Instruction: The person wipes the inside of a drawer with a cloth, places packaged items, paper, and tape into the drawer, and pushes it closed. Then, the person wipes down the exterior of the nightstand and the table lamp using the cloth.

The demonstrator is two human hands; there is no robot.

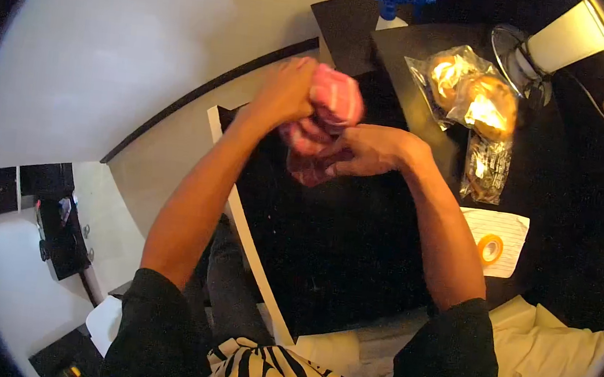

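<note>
My left hand [290,89] is closed on a bunched pink-and-red striped cloth [337,101] and is slightly blurred. Lower and to the right, my right hand [374,152] has its fingers curled round the cloth's darker hanging end. What kind of cloth it is cannot be made out. Both hands are above a dark open space that looks like a pulled-out drawer [250,234], with a pale front edge. The inside of it is too dark to make out.
On the dark tabletop to the right are several clear plastic packets [488,105], a lamp [571,36], and an orange tape roll [490,249] on lined paper [512,230]. A spray bottle [399,5] stands at the back. Pale bedding [548,350] lies at lower right.
</note>
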